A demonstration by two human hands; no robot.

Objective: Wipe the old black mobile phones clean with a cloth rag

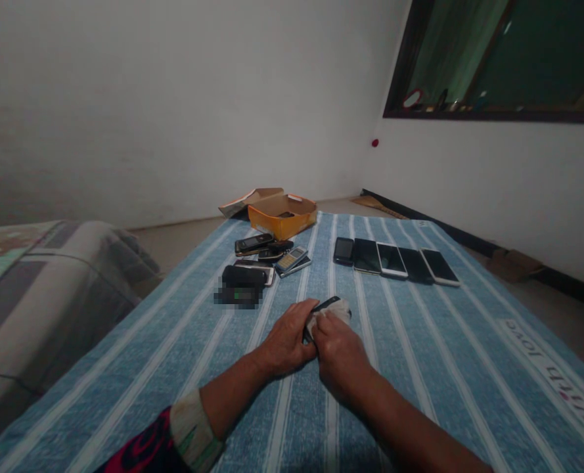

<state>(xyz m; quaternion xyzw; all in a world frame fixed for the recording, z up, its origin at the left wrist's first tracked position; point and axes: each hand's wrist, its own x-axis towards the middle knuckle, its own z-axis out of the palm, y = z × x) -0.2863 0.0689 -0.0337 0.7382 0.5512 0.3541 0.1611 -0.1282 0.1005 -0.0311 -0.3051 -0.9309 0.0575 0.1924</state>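
The left hand (289, 338) grasps the left side of a dark, flat device (329, 301) positioned over the striped cloth (282, 420), presumably light, stiff, slick and best held by its edges, while a soft, crumpled wipe (341, 309) is bunched against it by the right hand's (341, 355) clenched fingers.

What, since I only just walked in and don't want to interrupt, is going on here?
A person's left hand holds a dark phone, mostly covered, while the right hand presses a crumpled pale cloth against it. Ahead to the right, five phones lie side by side on a blue striped cover. To the left is a loose cluster of other phones, including a keypad phone. Behind that cluster stands an open orange box.
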